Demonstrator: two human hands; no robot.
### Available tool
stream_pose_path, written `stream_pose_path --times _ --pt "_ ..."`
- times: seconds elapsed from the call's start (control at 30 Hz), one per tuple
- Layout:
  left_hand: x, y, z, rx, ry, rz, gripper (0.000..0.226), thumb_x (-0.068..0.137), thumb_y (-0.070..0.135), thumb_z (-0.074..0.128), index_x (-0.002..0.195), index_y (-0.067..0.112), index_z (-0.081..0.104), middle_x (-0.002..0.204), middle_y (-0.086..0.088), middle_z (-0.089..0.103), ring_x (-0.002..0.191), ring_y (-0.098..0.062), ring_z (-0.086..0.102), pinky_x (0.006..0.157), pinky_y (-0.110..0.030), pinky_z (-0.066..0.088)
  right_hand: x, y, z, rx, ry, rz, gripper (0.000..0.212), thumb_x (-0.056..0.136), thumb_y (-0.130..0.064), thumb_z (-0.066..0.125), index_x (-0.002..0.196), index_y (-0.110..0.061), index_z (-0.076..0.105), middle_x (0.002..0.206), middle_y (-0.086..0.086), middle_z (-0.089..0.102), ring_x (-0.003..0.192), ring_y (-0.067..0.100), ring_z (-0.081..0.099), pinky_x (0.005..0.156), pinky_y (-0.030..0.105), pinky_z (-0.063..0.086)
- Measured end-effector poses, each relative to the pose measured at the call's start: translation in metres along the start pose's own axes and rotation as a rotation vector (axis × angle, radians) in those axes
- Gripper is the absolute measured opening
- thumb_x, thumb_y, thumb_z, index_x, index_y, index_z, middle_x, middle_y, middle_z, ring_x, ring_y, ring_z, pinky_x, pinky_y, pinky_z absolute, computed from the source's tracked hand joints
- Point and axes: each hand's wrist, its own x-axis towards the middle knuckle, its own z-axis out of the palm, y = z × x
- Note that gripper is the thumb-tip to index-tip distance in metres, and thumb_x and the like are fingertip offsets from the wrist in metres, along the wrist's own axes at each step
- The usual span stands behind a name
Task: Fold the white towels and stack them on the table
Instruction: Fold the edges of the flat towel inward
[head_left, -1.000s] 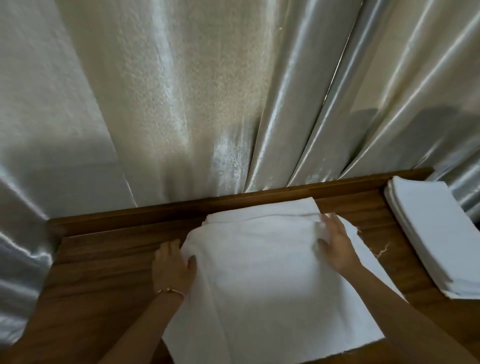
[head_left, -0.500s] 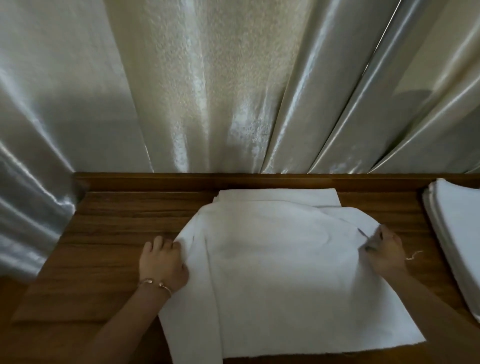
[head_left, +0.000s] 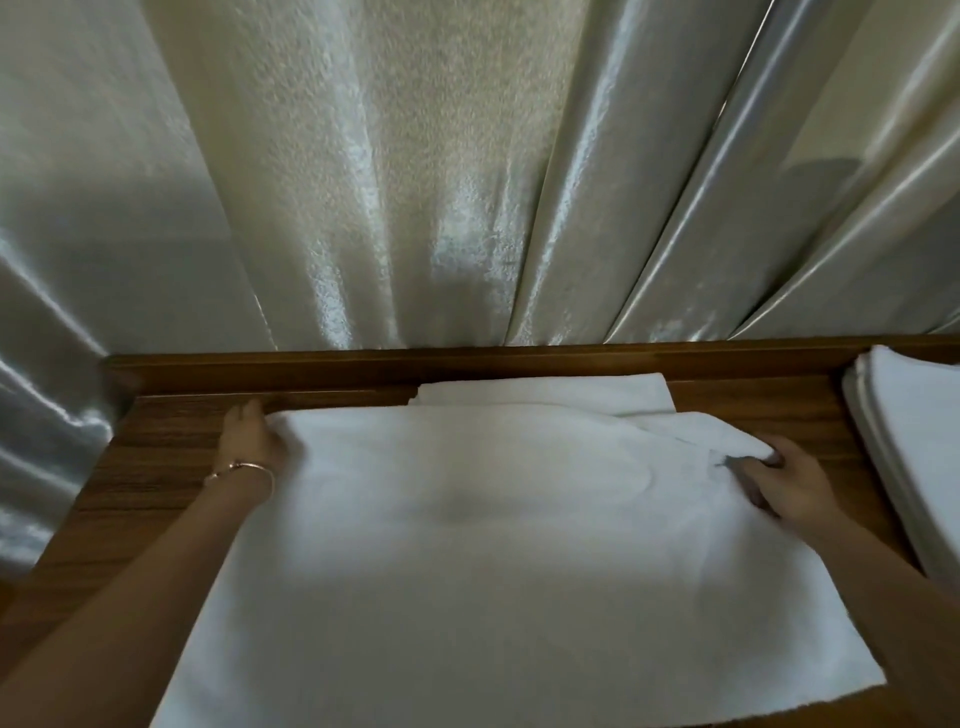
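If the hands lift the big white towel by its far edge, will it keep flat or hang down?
The white towel would probably hang limp: it already drapes over the table's near edge. It looks thin, so likely light. The right hand bunches it easily, which suggests soft cloth.

I've got one big white towel (head_left: 493, 545) spread flat across the worktop (head_left: 156, 467), folded layer poking out behind; folded stack (head_left: 914, 457) sits far right.

Towel (head_left: 493, 545) mid-table (head_left: 156, 467), stack (head_left: 914, 467) right.
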Motion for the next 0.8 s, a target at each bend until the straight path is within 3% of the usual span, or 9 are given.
stream_pose_path --times 0.07,0.1,0.23,0.37,0.47,0.57,0.63,0.73,0.8 --pt "-0.013 0.006 0.014 -0.034 -0.015 0.018 0.075 0.086 0.008 0.06 0.148 0.002 0.019 0.159 -0.016 -0.001 0.137 -0.043 0.029 0.11 -0.045 0.033 0.002 0.001 -0.003 0.059 0.035 0.036 0.02 0.086 -0.022 0.07 0.103 -0.015 0.061 0.082 0.013 0.066 0.067 0.029 0.06 0.06 0.034 0.048" --pt "-0.022 0.012 0.021 -0.028 0.019 0.039 0.079 0.084 0.01 0.062 0.149 0.002 0.016 0.159 -0.014 -0.005 0.138 -0.042 0.027 0.111 -0.045 0.032 0.002 0.001 -0.005 0.103 0.043 0.06 0.02 0.085 -0.018 0.072 0.101 -0.013 0.06 0.076 0.014 0.066 0.058 0.025 0.06 0.053 0.031 0.048" --pt "-0.066 0.053 0.048 0.038 0.146 0.31 0.072 0.076 0.014 0.068 0.141 0.004 0.038 0.155 -0.019 0.019 0.135 -0.041 0.03 0.108 -0.047 0.03 0.0 -0.002 -0.011 0.33 -0.045 0.168 0.025 0.085 -0.007 0.072 0.103 -0.013 0.055 0.063 0.017 0.069 0.044 0.021 0.062 0.039 0.027 0.049" --pt "-0.113 0.111 0.074 0.033 0.09 0.736 0.049 0.085 0.017 0.059 0.134 0.016 0.052 0.149 -0.013 0.036 0.13 -0.035 0.04 0.107 -0.044 0.032 -0.003 -0.007 -0.012 0.358 -0.071 0.157 0.021 0.089 -0.01 0.067 0.102 -0.012 0.051 0.07 0.015 0.074 0.053 0.021 0.069 0.042 0.026 0.052" --pt "-0.133 0.159 0.088 -0.036 -0.023 0.936 0.036 0.095 0.02 0.045 0.13 0.021 0.054 0.141 -0.002 0.046 0.122 -0.022 0.048 0.101 -0.033 0.037 -0.002 -0.011 -0.015 0.307 -0.006 0.149 0.02 0.088 -0.015 0.069 0.099 -0.009 0.054 0.08 0.018 0.074 0.064 0.026 0.07 0.052 0.029 0.053" --pt "-0.146 0.197 0.101 -0.108 -0.152 1.001 0.032 0.097 0.023 0.043 0.126 0.022 0.055 0.131 0.003 0.05 0.112 -0.017 0.054 0.094 -0.031 0.047 0.0 -0.019 -0.024 0.292 0.053 0.1 0.021 0.088 -0.022 0.07 0.084 -0.003 0.062 0.076 0.019 0.073 0.065 0.032 0.068 0.06 0.036 0.053" --pt "-0.152 0.217 0.113 -0.107 -0.234 1.04 0.029 0.096 0.022 0.044 0.121 0.02 0.059 0.126 0.002 0.054 0.114 -0.017 0.052 0.096 -0.031 0.046 0.005 -0.028 -0.032 0.276 0.09 0.06 0.032 0.09 -0.028 0.067 0.083 0.003 0.065 0.075 0.02 0.07 0.065 0.03 0.066 0.075 0.041 0.054" --pt "-0.158 0.238 0.133 -0.008 -0.312 1.065 0.037 0.096 0.029 0.042 0.131 0.024 0.051 0.14 -0.001 0.046 0.132 -0.021 0.035 0.109 -0.032 0.03 0.014 -0.045 -0.047 0.15 0.093 0.003 0.041 0.092 -0.04 0.06 0.075 -0.004 0.068 0.07 0.013 0.071 0.072 0.022 0.066 0.084 0.036 0.047" --pt "-0.157 0.248 0.147 0.114 -0.35 0.96 0.05 0.096 0.045 0.034 0.144 0.034 0.03 0.157 -0.001 0.021 0.144 -0.026 0.013 0.116 -0.042 0.016 0.02 -0.053 -0.052 0.086 0.11 -0.033 0.042 0.094 -0.042 0.056 0.069 -0.011 0.067 0.066 0.008 0.071 0.069 0.014 0.063 0.078 0.03 0.039"
